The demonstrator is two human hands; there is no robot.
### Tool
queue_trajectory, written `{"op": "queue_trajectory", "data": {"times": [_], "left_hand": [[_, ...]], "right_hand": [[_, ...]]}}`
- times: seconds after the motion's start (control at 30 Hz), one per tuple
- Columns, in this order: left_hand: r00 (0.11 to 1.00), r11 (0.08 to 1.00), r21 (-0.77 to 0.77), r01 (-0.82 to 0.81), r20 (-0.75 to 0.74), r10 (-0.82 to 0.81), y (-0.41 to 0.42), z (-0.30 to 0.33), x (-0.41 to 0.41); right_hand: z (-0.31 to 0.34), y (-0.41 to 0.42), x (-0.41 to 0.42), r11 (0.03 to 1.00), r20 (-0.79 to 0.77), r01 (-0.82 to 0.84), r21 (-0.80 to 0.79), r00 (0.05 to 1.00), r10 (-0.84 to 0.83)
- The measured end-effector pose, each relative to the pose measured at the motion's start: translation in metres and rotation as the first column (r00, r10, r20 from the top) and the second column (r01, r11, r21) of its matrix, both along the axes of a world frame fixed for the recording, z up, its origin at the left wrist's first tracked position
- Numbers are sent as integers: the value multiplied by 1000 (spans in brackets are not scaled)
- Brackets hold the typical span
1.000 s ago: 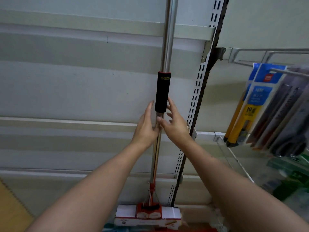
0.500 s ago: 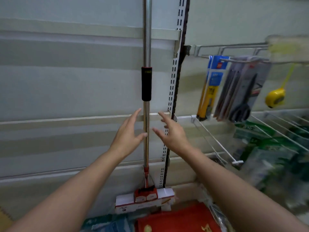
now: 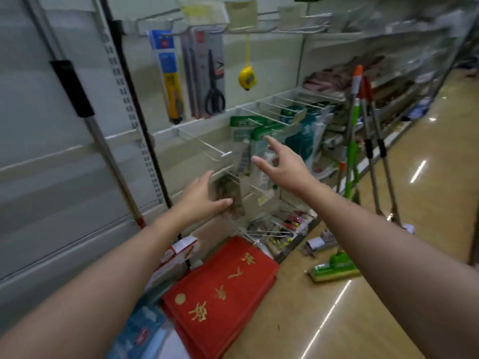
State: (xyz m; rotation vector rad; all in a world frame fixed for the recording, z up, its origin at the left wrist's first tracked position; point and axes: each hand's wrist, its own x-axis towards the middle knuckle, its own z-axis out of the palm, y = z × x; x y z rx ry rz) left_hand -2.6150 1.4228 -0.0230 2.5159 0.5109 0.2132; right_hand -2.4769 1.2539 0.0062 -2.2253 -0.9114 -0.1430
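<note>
Mop (image 3: 111,164): long bare-steel pole with a black foam grip (image 3: 72,88) on its upper part. It stands tilted at the left, leaning on the grey shelf panel (image 3: 39,151). The mop head (image 3: 185,244) is low near the floor, white with red, possibly boxed, and partly hidden.

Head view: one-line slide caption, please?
Open left hand and right hand reach toward hanging packets; mop leans on shelving.

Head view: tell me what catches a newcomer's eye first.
Two bare arms fill the foreground, the left hand and right hand open and stretched toward green-topped packets on wire hooks. Below them a red doormat with gold characters lies at the foot of the shelving. A yellow tape measure hangs above, and a green mop rests its head on the aisle floor at right.
</note>
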Motion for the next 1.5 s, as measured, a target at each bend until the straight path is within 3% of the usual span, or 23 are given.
{"op": "queue_trajectory", "data": {"times": [0.17, 0.4, 0.57, 0.73, 0.93, 1.17, 1.5], "left_hand": [[985, 984, 57, 171, -24, -170, -70, -6, 58], [951, 946, 97, 310, -15, -310, -182, -7, 170], [923, 921, 77, 383, 18, -385, -271, -5, 252], [914, 907, 109, 406, -66, -401, -323, -28, 312], [928, 918, 135, 373, -77, -365, -350, -43, 391], [936, 936, 101, 338, -141, -323, -349, -65, 510], [956, 960, 27, 278, -108, -274, -322, -56, 673]], "right_hand": [[-11, -112, 36, 976, 35, 202, -77, 979, -200], [-27, -270, 102, 894, -50, 423, -146, 900, -434], [-28, -351, 164, 873, -43, 443, -202, 887, -460], [-31, -401, 219, 879, -27, 383, -283, 913, -407], [-46, -429, 291, 788, 60, 370, -491, 918, -393], [-67, -422, 400, 830, 2, 354, -431, 920, -392], [-66, -374, 565, 852, -67, 248, -460, 948, -312]]}}
